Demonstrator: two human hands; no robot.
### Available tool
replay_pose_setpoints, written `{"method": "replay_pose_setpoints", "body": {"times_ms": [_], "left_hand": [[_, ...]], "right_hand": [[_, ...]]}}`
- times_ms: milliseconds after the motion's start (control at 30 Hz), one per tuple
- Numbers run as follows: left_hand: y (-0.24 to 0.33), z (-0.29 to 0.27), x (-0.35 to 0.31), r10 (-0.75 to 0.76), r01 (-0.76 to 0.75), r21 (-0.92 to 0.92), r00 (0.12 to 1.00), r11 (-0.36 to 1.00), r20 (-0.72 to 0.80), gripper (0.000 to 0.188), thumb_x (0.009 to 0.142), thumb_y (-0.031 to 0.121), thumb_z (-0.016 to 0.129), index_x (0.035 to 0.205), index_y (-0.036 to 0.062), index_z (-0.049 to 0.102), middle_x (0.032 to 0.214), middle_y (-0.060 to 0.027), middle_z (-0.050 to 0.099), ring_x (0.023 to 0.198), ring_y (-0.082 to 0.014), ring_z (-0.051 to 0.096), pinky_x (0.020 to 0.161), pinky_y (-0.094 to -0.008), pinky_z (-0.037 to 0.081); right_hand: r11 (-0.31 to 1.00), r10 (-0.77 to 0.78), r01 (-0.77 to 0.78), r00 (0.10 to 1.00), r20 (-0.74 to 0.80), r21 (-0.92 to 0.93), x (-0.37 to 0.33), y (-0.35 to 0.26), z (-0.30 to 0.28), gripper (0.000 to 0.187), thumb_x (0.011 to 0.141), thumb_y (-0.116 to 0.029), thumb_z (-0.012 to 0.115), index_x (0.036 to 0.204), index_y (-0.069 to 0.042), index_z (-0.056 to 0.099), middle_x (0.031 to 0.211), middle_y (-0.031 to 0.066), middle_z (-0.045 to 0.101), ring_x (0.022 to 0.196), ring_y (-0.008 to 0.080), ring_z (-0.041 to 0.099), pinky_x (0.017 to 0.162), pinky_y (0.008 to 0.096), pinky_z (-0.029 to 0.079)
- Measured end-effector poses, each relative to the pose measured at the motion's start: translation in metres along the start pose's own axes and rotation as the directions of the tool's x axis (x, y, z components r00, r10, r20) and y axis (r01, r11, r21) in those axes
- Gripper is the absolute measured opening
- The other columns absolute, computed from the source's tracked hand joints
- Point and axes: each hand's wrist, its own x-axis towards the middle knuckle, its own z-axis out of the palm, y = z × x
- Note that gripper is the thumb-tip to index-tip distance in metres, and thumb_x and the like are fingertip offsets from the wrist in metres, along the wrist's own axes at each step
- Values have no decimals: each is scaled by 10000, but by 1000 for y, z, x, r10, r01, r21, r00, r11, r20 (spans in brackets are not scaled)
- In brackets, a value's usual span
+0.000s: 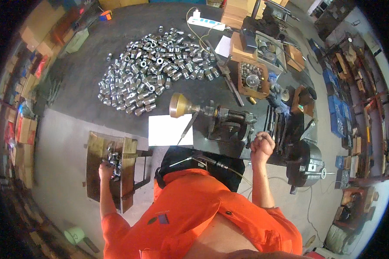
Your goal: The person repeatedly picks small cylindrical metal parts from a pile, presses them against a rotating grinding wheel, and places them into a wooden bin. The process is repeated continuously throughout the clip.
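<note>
My left hand [104, 170] reaches down into a wooden box [129, 172] at the left, against several shiny metal fittings [115, 160]. Its fingertips are hidden among them, so I cannot tell whether one is gripped. My right hand [262, 147] is closed into a fist at the bench's near edge, right of a dark metal bench fixture [230, 124]. What the fist holds, if anything, does not show. A brass-coloured cup-shaped part [179, 105] sits at the fixture's left end. Under it lies a white sheet [164, 131] with a thin pointed tool [188, 128] across it.
A large heap of metal fittings [153, 69] covers the bench's middle. To the right stand a small box of parts [253, 80], dark rods [270, 121] and a bench vise [307, 166]. A power strip [206, 23] lies at the back. Shelves [354, 99] line the right side.
</note>
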Motion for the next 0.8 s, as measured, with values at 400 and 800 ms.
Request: {"method": "replay_pose_setpoints", "body": {"times_ms": [400, 800], "left_hand": [[342, -39, 1, 810, -842, -7, 521, 540, -267, 272, 704, 184, 609, 932, 40, 571, 819, -152, 597, 754, -329, 577, 644, -394, 454], [466, 52, 35, 915, -880, 315, 396, 355, 76, 167, 715, 192, 552, 704, 37, 611, 708, -149, 613, 694, -280, 612, 606, -392, 472]], "right_hand": [[998, -35, 31, 995, -91, -50, 51, 27, 12, 124, 711, -28, 433, 745, -2, 549, 532, -32, 398, 411, 48, 311, 369, 182, 220], [998, 33, -35, 999, -43, -50, 26, 22, 6, 129, 701, -53, 404, 746, -11, 517, 537, -30, 335, 422, 56, 273, 381, 203, 239]]}}
